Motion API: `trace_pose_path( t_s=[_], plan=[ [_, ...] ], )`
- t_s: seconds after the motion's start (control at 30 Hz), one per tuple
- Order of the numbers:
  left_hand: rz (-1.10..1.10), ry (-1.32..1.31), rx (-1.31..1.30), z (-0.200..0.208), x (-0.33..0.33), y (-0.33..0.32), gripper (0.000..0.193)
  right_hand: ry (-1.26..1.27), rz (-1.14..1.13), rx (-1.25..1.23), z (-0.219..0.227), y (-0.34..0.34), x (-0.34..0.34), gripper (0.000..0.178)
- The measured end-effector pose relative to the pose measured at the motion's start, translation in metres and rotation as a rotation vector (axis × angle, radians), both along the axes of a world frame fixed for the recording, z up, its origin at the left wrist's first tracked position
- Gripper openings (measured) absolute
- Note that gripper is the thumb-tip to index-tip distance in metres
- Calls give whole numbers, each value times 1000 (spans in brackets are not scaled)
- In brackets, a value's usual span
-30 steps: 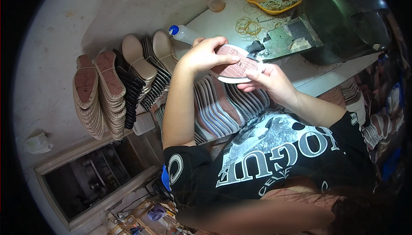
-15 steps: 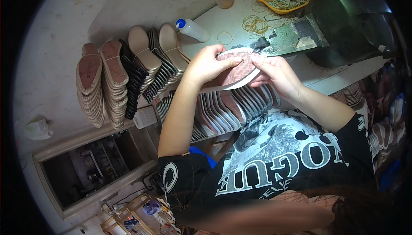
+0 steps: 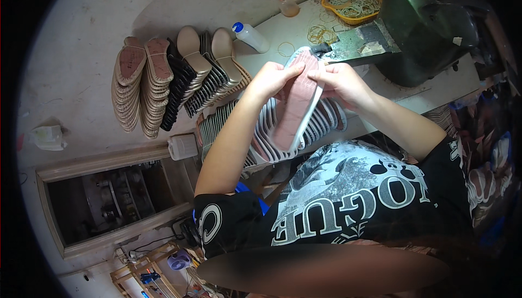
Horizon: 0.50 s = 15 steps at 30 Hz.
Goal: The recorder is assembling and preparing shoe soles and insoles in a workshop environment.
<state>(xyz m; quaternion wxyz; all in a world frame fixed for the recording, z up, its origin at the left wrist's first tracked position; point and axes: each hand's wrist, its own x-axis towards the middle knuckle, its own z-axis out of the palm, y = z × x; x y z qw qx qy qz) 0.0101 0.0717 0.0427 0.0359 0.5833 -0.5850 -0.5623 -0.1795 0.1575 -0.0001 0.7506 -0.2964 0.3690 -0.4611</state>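
Observation:
A shoe insole with a pinkish face and a white edge is held between my two hands, its long end slanting down toward my body. My left hand grips its left edge near the far end, thumb pressed on the pink face. From the other side my right hand pinches the opposite edge, thumb also on top and the other fingers partly hidden beneath. Just beyond the insole's far tip is a small black part of the machine. Below the hands stands a row of upright insoles, partly covered by the held one.
Bundled stacks of beige, pink and black insoles lean at the left. A blue-capped bottle, a red-tipped bottle, rubber bands and a yellow basket sit on the white table. A dark machine fills the far right.
The insole has turned from lying crosswise to pointing lengthwise toward my body, with more of its pink face showing. Both hands have shifted their hold. The whole view has moved slightly.

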Motion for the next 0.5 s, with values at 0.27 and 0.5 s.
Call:
trace_pose_path(
  t_s=[0.27, 0.5],
  plan=[
    [187, 223, 238, 11, -15, 32, 52, 209, 195, -51, -9, 26, -20, 28],
    [235, 283, 72, 9, -7, 32, 37, 279, 176, -107, 10, 2, -22, 25]
  ],
)
